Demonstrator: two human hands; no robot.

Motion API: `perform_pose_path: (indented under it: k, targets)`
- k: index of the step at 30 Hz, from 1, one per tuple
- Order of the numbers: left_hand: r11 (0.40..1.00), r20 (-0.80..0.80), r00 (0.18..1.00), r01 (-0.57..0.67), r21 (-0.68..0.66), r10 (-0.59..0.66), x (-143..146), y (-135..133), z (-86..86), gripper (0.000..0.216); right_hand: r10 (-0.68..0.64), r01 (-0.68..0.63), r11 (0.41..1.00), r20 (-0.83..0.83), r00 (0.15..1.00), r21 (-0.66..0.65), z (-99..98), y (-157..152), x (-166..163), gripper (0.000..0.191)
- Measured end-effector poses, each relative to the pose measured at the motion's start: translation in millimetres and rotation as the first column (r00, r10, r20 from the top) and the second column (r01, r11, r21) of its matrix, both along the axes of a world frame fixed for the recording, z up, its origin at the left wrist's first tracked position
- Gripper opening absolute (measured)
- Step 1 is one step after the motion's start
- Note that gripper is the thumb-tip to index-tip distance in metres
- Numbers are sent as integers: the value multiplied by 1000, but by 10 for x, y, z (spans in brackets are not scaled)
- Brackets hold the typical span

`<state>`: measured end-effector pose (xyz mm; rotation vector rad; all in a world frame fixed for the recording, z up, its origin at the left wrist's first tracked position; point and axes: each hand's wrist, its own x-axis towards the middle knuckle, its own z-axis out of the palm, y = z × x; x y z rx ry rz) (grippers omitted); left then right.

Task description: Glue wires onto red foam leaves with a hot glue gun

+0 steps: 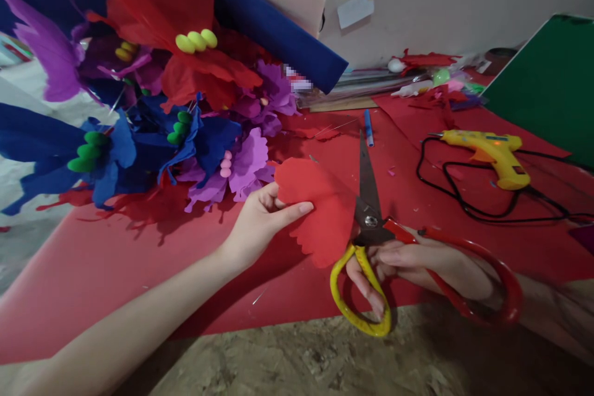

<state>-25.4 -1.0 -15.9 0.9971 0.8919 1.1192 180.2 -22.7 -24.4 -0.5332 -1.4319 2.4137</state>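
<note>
Red felt piece (pixel 320 207): you had it up just above the red sheet (pixel 139 272), near the middle of the worktop, scalloped edge facing you, its right edge against the scissors by the pivot.
Left hand (pixel 262 216): your fingers (pixel 297 209) were pinched shut on the piece's left edge, with one lying flat across the top.
Scissors (pixel 370 198): blades pointed away from you and looked pretty much together. One handle loop was yellow, the other red.
Right hand (pixel 408 263): fingers were curled closed through the yellow loop, with the big red loop sitting around the back of the hand toward the wrist, so a firm grip on the scissors.
Felt flowers (pixel 162 105): a big bunch in red, purple and blue with green, yellow and pink centres was heaped just left of the piece.
Blue pen (pixel 368 127): it lay just past the blade tips.
Glue gun (pixel 492 151): this yellow one sat well off to the right, its black cord (pixel 464 201) looped around on the sheet.
Blue roll (pixel 278 31): it leaned across behind the flowers.
Green sheet (pixel 547 80): it was propped at the far right.
Worktop (pixel 301 359): bare chipboard showed along the near edge.
</note>
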Motion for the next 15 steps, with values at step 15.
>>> perform_pose_path:
  k: [15]
  targets:
    - [999,-46,998,36,14,-35,-32,30,-49,22,-104,107,926,26,994,-362,96,-82,-37,36]
